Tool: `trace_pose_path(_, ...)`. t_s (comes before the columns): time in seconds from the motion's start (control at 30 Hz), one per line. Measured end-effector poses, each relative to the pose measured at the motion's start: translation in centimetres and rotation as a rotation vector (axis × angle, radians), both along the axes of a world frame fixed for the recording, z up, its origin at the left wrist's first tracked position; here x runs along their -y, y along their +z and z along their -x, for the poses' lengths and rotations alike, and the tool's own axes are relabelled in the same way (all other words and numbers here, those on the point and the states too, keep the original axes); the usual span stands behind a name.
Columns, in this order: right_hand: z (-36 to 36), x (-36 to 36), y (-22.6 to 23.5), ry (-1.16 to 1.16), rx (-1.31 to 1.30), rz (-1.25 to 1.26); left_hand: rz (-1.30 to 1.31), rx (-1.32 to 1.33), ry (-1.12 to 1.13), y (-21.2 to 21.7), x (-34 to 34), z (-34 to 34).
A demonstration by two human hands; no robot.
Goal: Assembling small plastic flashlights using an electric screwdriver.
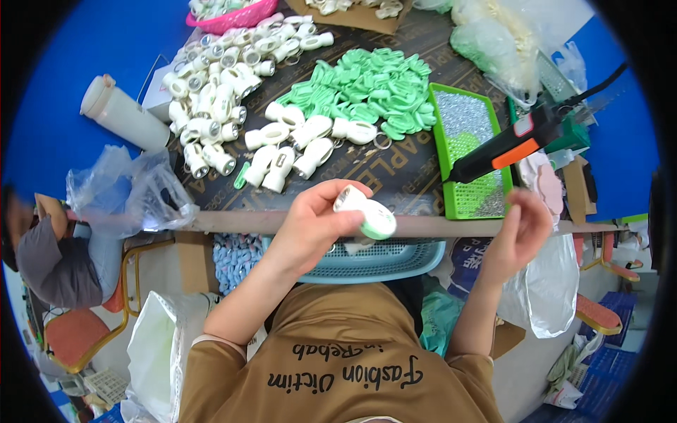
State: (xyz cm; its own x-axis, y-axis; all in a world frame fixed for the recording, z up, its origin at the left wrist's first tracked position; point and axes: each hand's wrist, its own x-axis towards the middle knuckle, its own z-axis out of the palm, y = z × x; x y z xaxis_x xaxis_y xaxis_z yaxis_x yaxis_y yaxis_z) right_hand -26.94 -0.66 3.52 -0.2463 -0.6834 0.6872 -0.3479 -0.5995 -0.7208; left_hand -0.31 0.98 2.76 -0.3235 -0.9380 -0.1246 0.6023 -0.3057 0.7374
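**Left hand [314,218] clamped on a white-and-green piece [374,216]**

The piece tilts between thumb and fingers at the table's [247,223] near edge, over a blue basket [416,269]; a loosened pinch could drop it. The right hand [520,229] is curled well apart; whether its fingertips meet, I cannot tell. Beyond it, a black-and-orange power driver [504,146] slants over the green tray [438,137]; a bump might scatter the small metal parts [465,111].

White-green flashlight [366,213]; mint-green pieces [370,83]; lime-green tray [462,200]; black-orange tool [509,149].
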Motion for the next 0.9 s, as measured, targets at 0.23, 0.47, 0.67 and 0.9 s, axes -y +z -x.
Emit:
trace_pose_path(0.23, -0.5, 6.0, 4.0, 0.598, 0.138, -0.166, -0.253, -0.57, -0.049, -2.0, 3.8, 2.3)
trace_pose_path(0.47, -0.9, 6.8, 4.2, 0.476, 0.209, -0.206, -0.243, -0.501, -0.115, -4.3, 5.3, 2.3)
trace_pose_path(0.67, -3.6, 6.8, 4.2, 0.533, 0.331, -0.192, -0.147, -0.435, -0.023, -4.3, 4.5, 2.9)
trace_pose_path(0.9, -3.7, 6.4, 4.0, 0.779, 0.349, -0.082, -0.054, -0.168, -0.07, -3.0, 3.9, 2.7)
